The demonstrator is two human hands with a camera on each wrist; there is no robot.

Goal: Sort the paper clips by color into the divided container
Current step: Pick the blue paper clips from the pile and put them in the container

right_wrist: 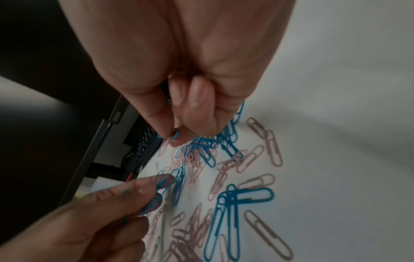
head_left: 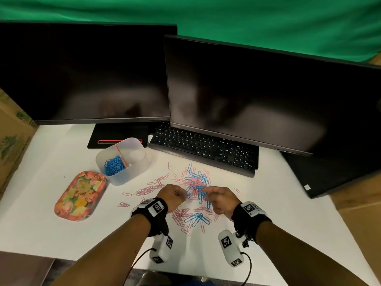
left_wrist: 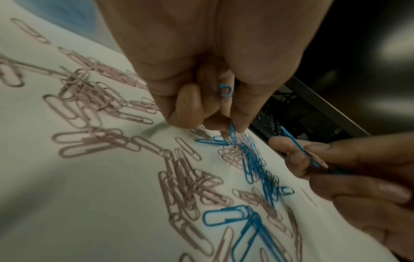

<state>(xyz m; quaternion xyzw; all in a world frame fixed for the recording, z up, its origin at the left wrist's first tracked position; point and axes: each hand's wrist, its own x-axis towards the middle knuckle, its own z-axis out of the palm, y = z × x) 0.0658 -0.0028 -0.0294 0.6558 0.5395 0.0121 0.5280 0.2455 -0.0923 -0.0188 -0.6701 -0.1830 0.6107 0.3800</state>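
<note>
A mixed pile of pink and blue paper clips (head_left: pixel 195 188) lies on the white table in front of the keyboard. My left hand (head_left: pixel 181 195) hovers at the pile's left edge; its curled fingers hold blue clips (left_wrist: pixel 225 90) and pinch another (left_wrist: pixel 232 129). My right hand (head_left: pixel 208 191) is at the pile's right side, with thumb and forefinger pinching a blue clip (right_wrist: pixel 175 134). The translucent divided container (head_left: pixel 132 145) stands to the back left. Its left compartment holds blue clips (head_left: pixel 113 165); the right compartment looks nearly empty.
A floral oval tray (head_left: pixel 79 195) sits left of the container. A black keyboard (head_left: pixel 206 149) and two dark monitors (head_left: pixel 257 96) stand behind the pile. A cardboard box (head_left: pixel 12 137) borders the table's left side. Loose pink clips (head_left: pixel 144 190) are scattered left of the pile.
</note>
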